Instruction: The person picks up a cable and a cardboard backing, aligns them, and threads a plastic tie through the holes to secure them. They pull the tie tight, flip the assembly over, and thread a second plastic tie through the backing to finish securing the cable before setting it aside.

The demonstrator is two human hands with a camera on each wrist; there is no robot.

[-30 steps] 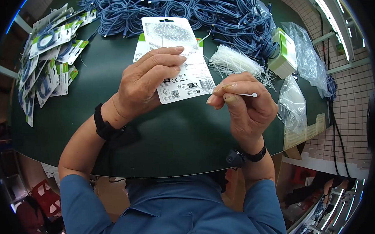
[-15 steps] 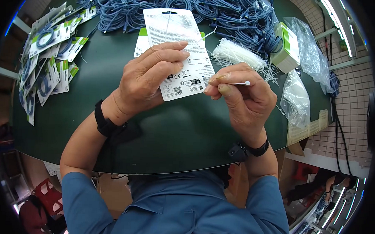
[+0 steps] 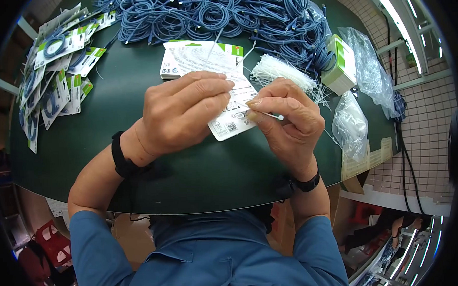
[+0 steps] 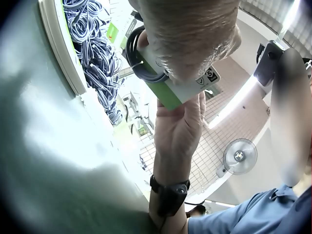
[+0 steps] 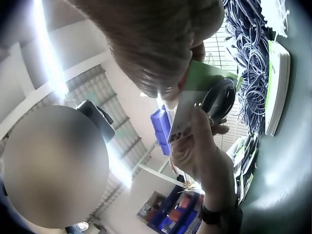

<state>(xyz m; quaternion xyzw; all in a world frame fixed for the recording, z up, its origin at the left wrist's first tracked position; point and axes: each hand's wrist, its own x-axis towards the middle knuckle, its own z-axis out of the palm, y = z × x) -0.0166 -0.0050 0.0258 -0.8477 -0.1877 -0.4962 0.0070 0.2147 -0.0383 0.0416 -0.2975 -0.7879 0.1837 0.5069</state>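
Card (image 3: pixel 235 123) lengthwise fwd, tie (image 3: pixel 275 116) head R

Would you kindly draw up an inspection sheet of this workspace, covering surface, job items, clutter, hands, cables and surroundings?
Surface: dark green table.
Job items: printed card bearing a coiled cable; white cable tie.
Clutter: carded cables heaped at left; loose white ties, box and plastic bags at right.
Hands: left hand holds the card; right hand pinches the tie.
Cables: blue coils massed along the far side.
Surroundings: fan, strip lights.
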